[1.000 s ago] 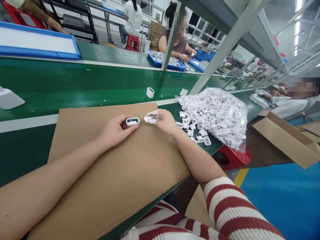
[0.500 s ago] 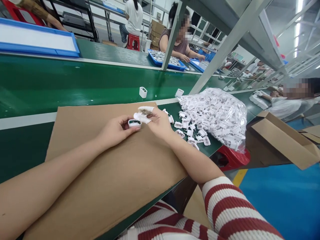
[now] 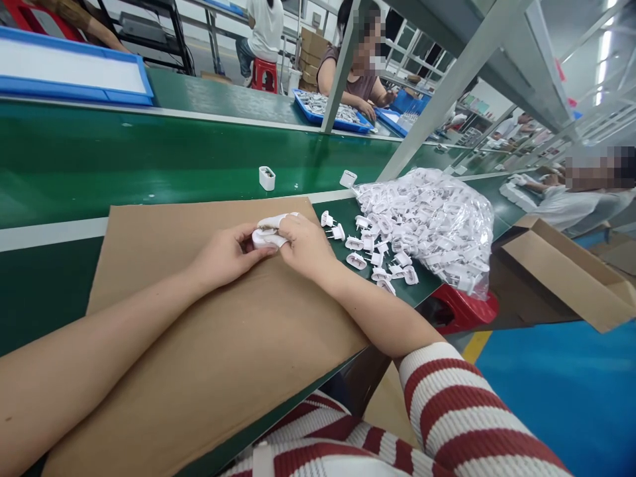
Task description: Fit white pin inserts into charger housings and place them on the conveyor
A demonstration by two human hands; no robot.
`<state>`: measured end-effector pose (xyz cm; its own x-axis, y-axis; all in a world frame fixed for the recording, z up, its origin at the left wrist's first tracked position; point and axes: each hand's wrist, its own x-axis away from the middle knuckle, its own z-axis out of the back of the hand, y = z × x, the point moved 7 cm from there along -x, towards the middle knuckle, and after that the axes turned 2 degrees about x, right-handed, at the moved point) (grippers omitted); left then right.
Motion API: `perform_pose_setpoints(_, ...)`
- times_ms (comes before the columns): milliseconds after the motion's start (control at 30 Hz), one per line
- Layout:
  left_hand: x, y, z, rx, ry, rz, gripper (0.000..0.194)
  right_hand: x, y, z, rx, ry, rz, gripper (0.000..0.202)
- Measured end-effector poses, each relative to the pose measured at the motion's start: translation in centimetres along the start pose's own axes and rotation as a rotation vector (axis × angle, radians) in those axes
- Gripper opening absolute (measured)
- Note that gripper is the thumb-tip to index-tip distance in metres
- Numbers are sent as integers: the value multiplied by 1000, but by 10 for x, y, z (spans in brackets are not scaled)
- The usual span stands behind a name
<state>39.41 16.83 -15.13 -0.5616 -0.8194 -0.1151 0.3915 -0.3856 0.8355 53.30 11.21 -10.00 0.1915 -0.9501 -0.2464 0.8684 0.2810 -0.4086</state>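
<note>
Above the brown cardboard sheet [image 3: 209, 371], my left hand [image 3: 231, 255] grips a small white housing [image 3: 262, 239] between thumb and fingers. My right hand [image 3: 305, 245] meets it from the right, with white coverings on some fingertips pressed over the housing's top. Its thumb and fingers are closed; whether they pinch a small part is hidden. White plug pieces [image 3: 356, 260] with pins lie loose to the right, beside a clear plastic bag [image 3: 432, 225] full of similar white pieces. Another white housing [image 3: 267, 178] stands on the green belt [image 3: 199, 159] beyond the cardboard.
A white piece [image 3: 348, 178] lies near a slanted metal post [image 3: 422, 126]. Blue trays [image 3: 330, 112] stand across the belt, where a person [image 3: 355, 73] works. An open carton [image 3: 566, 271] and a red stool [image 3: 464, 310] are at the right.
My right hand has come down onto the housing in my left hand, covering its open top. The standing housing on the belt has shifted left in view.
</note>
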Motion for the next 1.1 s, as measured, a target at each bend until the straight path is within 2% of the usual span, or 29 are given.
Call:
perform_pose_setpoints(167, 0, -4, -2, -51, 2, 2, 54, 1, -4, 4, 9, -13, -36, 46)
perform_pose_setpoints(300, 2, 1, 0, -274, 51, -7, 41, -1, -7, 5, -27, 10, -55, 48)
perform_pose_setpoints(367, 3, 9, 1, -366, 52, -27, 41, -3, -6, 2, -54, 27, -62, 46)
perform_pose_setpoints(500, -6, 12, 9, -365, -84, 30, 57, -7, 14, -2, -197, 65, -63, 44)
perform_pose_setpoints(567, -18, 5, 29, -353, -35, 103, 66, -7, 34, 6, -187, 124, -85, 42)
perform_pose_setpoints(633, -34, -5, 64, -390, 151, 187, 74, -6, 60, 19, -9, 199, -206, 37)
perform_pose_setpoints(700, -50, -17, 99, -485, 302, 275, 79, -2, 85, 32, 211, 217, -388, 31)
perform_pose_setpoints(800, -71, -36, 133, -593, 319, 392, 81, -1, 108, 36, 329, 85, -555, 28)
perform_pose_setpoints(900, -77, -46, 148, -602, 313, 503, 88, -5, 108, 35, 310, 10, -541, 29)
perform_pose_setpoints(967, -75, -36, 153, -655, 433, 455, 101, -9, 101, 40, 290, 82, -476, 35)
perform_pose_setpoints(1033, -77, -15, 146, -759, 512, 229, 99, -12, 90, 42, 201, 171, -372, 42)
perform_pose_setpoints(1067, -81, -6, 137, -818, 484, 88, 91, -13, 85, 41, 107, 202, -316, 45)
perform_pose_setpoints(1100, -87, 0, 127, -872, 399, -29, 82, -14, 81, 37, -20, 215, -277, 45)
